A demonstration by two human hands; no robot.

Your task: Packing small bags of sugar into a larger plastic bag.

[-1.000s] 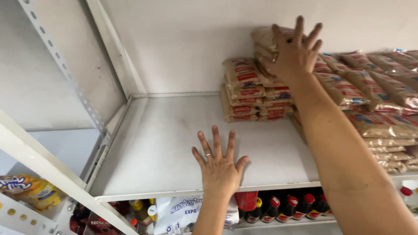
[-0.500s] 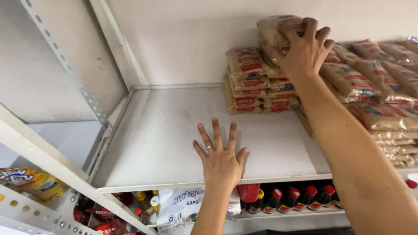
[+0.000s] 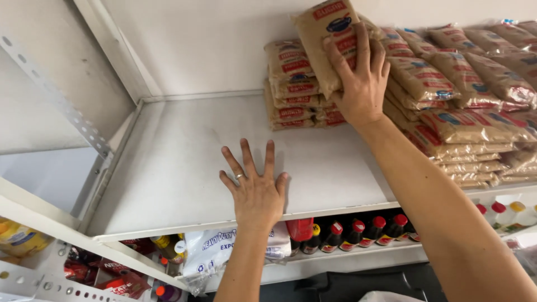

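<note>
On the white shelf [image 3: 184, 162], your left hand [image 3: 254, 187] lies flat with fingers spread, holding nothing. Up and to its right, your right hand [image 3: 361, 78] grips a tan packet [image 3: 324, 33], tilted above the stack of packets [image 3: 293, 89]. More packets [image 3: 475, 95] pile to the right of that hand. Below your left hand stand red-capped bottles [image 3: 363, 232].
</note>
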